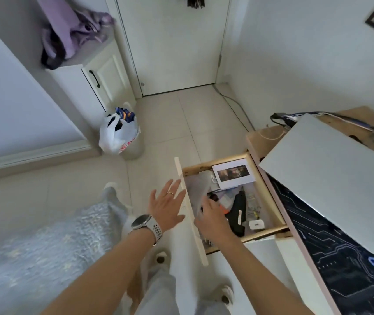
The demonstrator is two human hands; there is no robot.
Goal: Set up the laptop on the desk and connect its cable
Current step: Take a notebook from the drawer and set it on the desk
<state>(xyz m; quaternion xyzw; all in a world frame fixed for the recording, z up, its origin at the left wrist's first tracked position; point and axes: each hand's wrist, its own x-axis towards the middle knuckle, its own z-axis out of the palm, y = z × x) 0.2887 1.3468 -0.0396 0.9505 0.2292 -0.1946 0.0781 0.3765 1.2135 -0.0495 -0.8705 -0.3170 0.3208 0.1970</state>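
A closed silver laptop lies on the desk at the right, partly on a dark circuit-pattern mat. Below it a wooden drawer stands pulled out, full of small items: a white charger block, a black glue gun, a photo card. My right hand reaches down into the drawer among these things; what its fingers touch is hidden. My left hand, with a watch and ring, hovers flat with spread fingers beside the drawer front.
A white plastic bag sits on the tiled floor by a white cabinet. A door is straight ahead. A cable runs along the right wall. A patterned bedspread lies at lower left.
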